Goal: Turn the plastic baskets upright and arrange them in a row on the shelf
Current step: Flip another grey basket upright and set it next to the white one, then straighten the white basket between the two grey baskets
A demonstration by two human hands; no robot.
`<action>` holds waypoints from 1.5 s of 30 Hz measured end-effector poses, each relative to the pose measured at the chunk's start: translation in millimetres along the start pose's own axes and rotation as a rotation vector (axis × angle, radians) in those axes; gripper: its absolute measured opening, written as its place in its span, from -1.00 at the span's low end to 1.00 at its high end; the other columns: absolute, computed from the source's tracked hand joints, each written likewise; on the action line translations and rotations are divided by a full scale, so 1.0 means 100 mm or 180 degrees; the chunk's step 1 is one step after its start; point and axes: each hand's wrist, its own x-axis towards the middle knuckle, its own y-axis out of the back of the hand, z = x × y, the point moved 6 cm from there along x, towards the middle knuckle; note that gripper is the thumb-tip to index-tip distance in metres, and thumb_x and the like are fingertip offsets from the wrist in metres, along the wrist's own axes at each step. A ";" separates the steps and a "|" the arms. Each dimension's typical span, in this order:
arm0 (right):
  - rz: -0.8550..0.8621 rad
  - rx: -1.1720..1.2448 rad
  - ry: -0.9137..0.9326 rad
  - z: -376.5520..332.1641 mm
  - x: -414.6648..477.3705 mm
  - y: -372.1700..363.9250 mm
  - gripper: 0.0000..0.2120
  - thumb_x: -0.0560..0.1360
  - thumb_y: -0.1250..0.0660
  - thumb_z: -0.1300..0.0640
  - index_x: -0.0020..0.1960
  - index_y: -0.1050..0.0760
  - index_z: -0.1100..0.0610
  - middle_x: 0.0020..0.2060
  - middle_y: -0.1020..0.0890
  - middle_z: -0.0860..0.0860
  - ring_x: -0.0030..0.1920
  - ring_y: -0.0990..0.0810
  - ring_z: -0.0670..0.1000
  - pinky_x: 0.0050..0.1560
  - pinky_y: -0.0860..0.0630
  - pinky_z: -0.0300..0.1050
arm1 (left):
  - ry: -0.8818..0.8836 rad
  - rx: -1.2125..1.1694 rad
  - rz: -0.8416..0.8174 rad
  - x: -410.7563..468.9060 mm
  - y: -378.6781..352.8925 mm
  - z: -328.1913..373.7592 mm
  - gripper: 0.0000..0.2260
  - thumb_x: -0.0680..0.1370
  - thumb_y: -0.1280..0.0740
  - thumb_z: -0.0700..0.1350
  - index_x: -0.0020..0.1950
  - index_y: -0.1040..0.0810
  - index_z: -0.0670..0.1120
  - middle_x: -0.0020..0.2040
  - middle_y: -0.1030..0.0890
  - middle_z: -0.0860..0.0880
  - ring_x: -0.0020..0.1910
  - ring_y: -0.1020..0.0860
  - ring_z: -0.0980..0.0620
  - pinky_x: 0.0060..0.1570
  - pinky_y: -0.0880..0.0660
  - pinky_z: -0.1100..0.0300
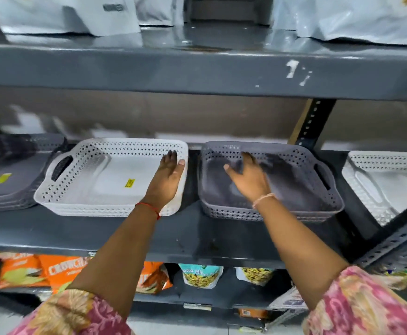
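Observation:
A light grey perforated basket stack [96,180] stands upright on the middle shelf [101,233], left of centre. A dark grey basket stack [294,184] stands upright just to its right. My left hand [167,180] rests flat on the right rim of the light basket, fingers spread, gripping nothing. My right hand [251,177] hovers open inside the dark basket. Another dark basket stack [11,180] lies at the far left, and a white basket [391,180] sits at the far right, partly cut off.
The shelf above [197,71] hangs low over the baskets and carries white plastic bags [64,13]. A perforated metal upright [316,122] stands behind the dark basket. Orange and teal snack packets [52,272] fill the shelf below.

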 end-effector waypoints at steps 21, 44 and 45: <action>-0.0078 0.0166 -0.0949 -0.81 -0.11 -1.00 -0.60 0.45 -0.34 0.18 0.25 -0.45 0.29 0.16 -0.59 0.28 0.19 -0.53 0.25 0.04 -0.42 -0.09 | 0.0759 0.1897 0.1193 0.17 2.66 -1.62 -0.31 0.46 -0.31 0.03 0.42 -0.15 -0.34 0.39 -0.32 -0.35 0.39 -0.26 -0.30 0.39 -0.23 -0.07; -0.0003 -0.0656 -0.1083 -0.89 -0.41 -1.09 -0.70 0.42 -0.24 0.19 0.14 -0.52 0.18 0.05 -0.63 0.27 0.05 -0.59 0.28 -0.06 -0.48 -0.05 | 0.0945 0.2115 0.0059 -0.06 2.73 -1.93 -0.66 0.41 -0.21 0.02 0.03 -0.48 -0.19 0.11 -0.57 -0.30 0.06 -0.51 -0.29 -0.11 -0.35 0.09; 0.0008 -0.0663 -0.1063 -0.90 -0.39 -1.10 -0.71 0.42 -0.23 0.21 0.12 -0.53 0.19 0.04 -0.63 0.27 0.05 -0.59 0.28 -0.10 -0.46 -0.07 | 0.0906 0.2148 0.0113 -0.04 2.72 -1.91 -0.68 0.42 -0.21 0.00 0.03 -0.49 -0.20 0.10 -0.57 -0.31 0.06 -0.51 -0.29 -0.11 -0.35 0.08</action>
